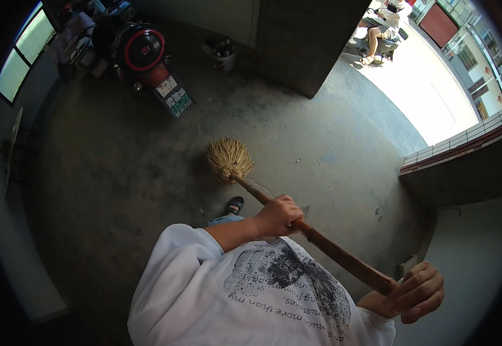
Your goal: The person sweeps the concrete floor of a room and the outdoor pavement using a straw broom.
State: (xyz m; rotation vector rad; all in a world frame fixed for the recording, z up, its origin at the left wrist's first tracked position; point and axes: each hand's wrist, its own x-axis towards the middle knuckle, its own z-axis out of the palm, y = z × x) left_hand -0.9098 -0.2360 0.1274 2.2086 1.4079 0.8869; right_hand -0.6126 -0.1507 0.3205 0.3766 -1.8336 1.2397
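Observation:
A mop with a beige string head (230, 159) rests on the concrete floor ahead of me. Its brown wooden handle (341, 255) slants down to the right, across the front of my body. My left hand (279, 214) is wrapped around the middle of this handle, knuckles up. At the handle's upper end, on the right, my right hand (419, 292) has its fingers curled around the tip; the palm side is partly hidden. My foot in a black sandal (235, 204) shows just below the mop head.
A red and black motor scooter (145, 49) stands at the upper left, beside piled items. Near the wall is a white bucket (225, 58) holding dark objects. A dark door panel (307, 52) borders the sunlit doorway; outside, a person (378, 30) sits on a parked vehicle.

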